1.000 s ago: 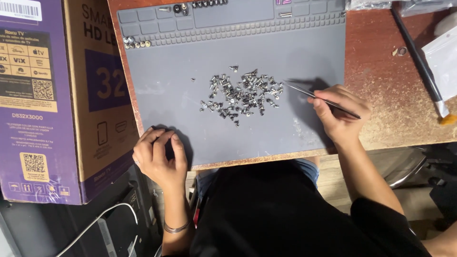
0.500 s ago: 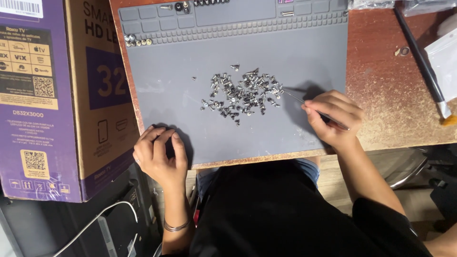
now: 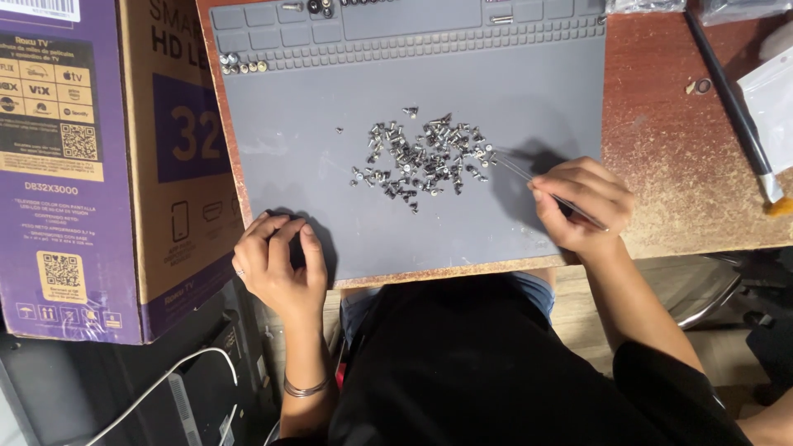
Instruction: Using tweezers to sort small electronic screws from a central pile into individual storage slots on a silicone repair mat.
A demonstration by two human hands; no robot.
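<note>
From the head camera, the right hand (image 3: pixel 582 206) pinches thin metal tweezers (image 3: pixel 529 180), their tips touching the right edge of a heap of small silver screws (image 3: pixel 423 158) lying mid-way on a flat grey rubber work mat (image 3: pixel 347 91). The mat covers the left part of the worn brown wooden desk (image 3: pixel 686 165). The left hand (image 3: pixel 277 266), fingers curled and holding nothing, rests on the mat's near left corner at the desk's front edge, beside a purple-and-brown cardboard box (image 3: pixel 99 165)

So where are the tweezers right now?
In the head view, the tweezers are in the right hand, tips at the right edge of the screw pile on the grey mat.
</note>
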